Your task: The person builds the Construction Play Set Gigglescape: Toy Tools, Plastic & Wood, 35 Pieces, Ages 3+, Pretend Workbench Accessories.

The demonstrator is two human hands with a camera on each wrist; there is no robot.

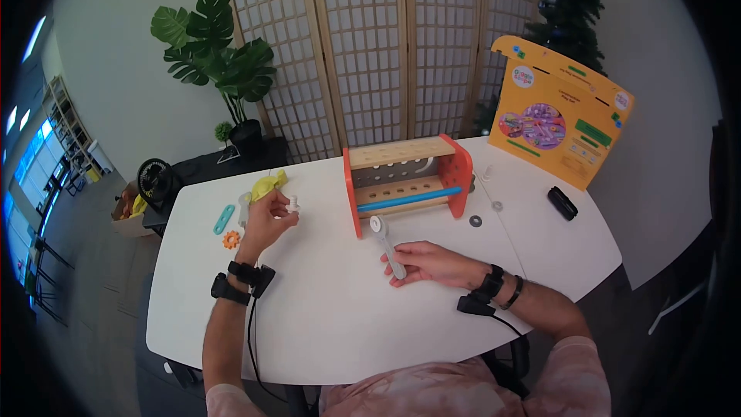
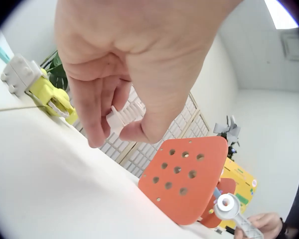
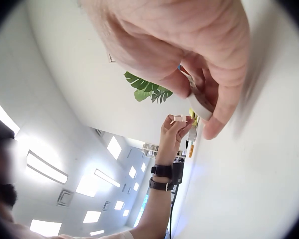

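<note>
The left hand (image 1: 270, 220) pinches a small white ribbed screw (image 1: 293, 205) between thumb and fingers, above the table's left part; the left wrist view shows the screw (image 2: 123, 117) at the fingertips. In the right hand (image 1: 432, 264) is a grey wrench (image 1: 388, 249), its round end pointing up and away, in front of the toy workbench (image 1: 461, 185) with red-orange sides. The right wrist view shows only part of the wrench (image 3: 201, 105), between thumb and fingers of the right hand (image 3: 189, 55).
Left on the table (image 1: 324, 324) lie a teal strip (image 1: 225, 218), an orange gear (image 1: 231, 239), a grey piece (image 1: 244, 208) and a yellow thing (image 1: 266, 184). Right of the workbench are a dark washer (image 1: 475, 221), a black object (image 1: 563, 204) and an upright yellow box (image 1: 559, 112).
</note>
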